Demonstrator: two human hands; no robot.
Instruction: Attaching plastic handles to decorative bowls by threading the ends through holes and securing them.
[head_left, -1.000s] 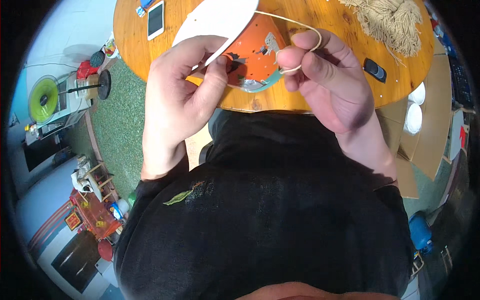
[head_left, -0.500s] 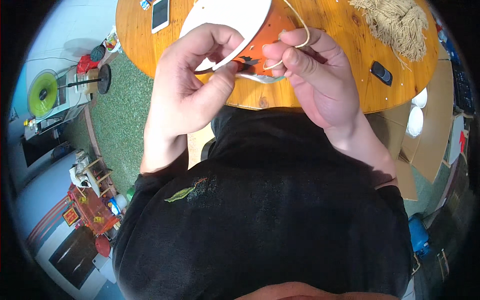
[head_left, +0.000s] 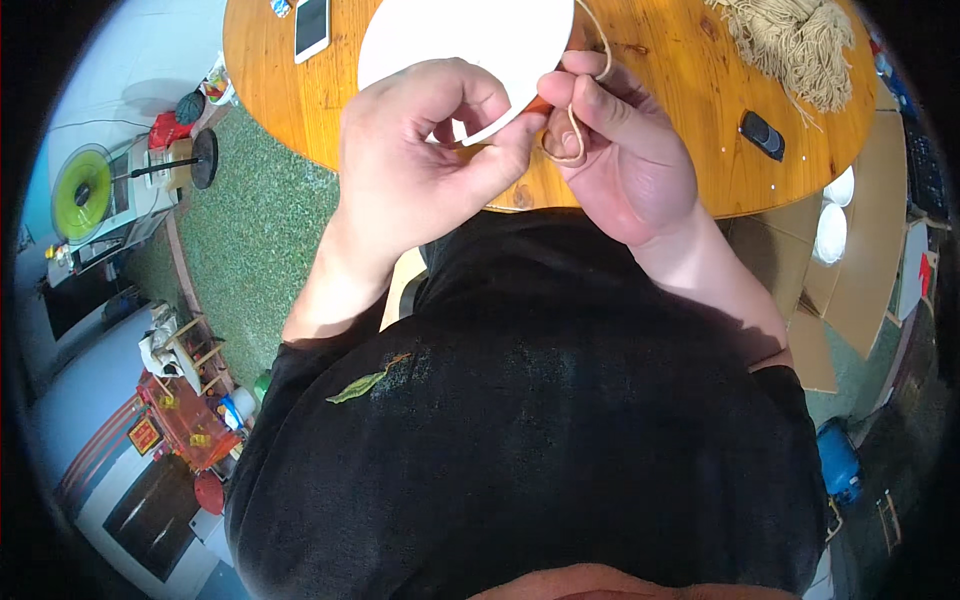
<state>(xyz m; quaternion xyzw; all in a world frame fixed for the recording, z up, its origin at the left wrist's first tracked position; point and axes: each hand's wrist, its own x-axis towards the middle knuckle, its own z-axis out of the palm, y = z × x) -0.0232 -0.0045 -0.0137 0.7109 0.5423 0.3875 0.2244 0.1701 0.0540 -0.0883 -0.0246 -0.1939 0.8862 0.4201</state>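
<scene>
Over the near part of the table I hold a round white-and-orange paper piece (head_left: 450,40), tilted, its broad white face toward the upper left. My left hand (head_left: 410,170) grips its near rim between thumb and curled fingers. A thin beige cord (head_left: 604,45) runs down along its right side. My right hand (head_left: 635,150) pinches this cord close to the rim, and a small loop of it hangs below the fingertips. Most of the orange side is hidden by the white face and my fingers. Whether the cord passes through the piece I cannot tell.
On the round wooden table (head_left: 290,110) lie a bundle of beige yarn (head_left: 800,50), a small dark oval device (head_left: 762,135) and a white phone (head_left: 312,30). A green fan (head_left: 82,195) stands left. Flattened cardboard (head_left: 860,250) and white round items (head_left: 830,233) are at right.
My left hand and the paper piece have shifted right, closer to my right hand. The piece has turned, so its white face shows more and the dark-printed orange side is mostly out of sight.
</scene>
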